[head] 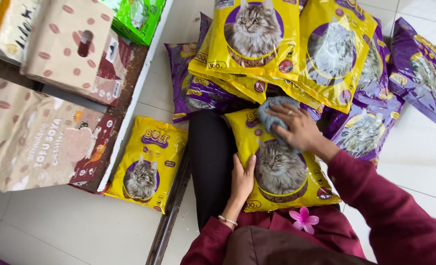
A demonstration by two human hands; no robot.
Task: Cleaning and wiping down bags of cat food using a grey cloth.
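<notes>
shelf [129,93]: far left, white edge, holds tan paper bags [36,132] with brown bean print and a green pack [139,17] at the top.
floor bag [146,164]: yellow cat-food bag lying flat on the tiled floor [70,225], just beside the shelf, apart from both hands.
left hand [242,179]: flat on the left edge of the lap bag, fingers [238,164] pressed together and straight, bracing, not pinching.
lap bag [281,172]: yellow cat-food bag across the person's lap, cat picture up, below the pile.
right hand [296,127]: on the upper part of the lap bag, fingers [279,112] slightly spread, pressing down a grey cloth [272,113].
pile [306,54]: yellow and purple cat-food bags overlapping on the floor ahead, touching the lap bag's top edge.
step judged: wiping the bag's face with the cloth.
doing it well: left hand should pin the bag so it can't slide; cloth flat, overlapping strokes edge to edge, light pressure over seams.
flower [304,219]: pink, on the maroon top.
</notes>
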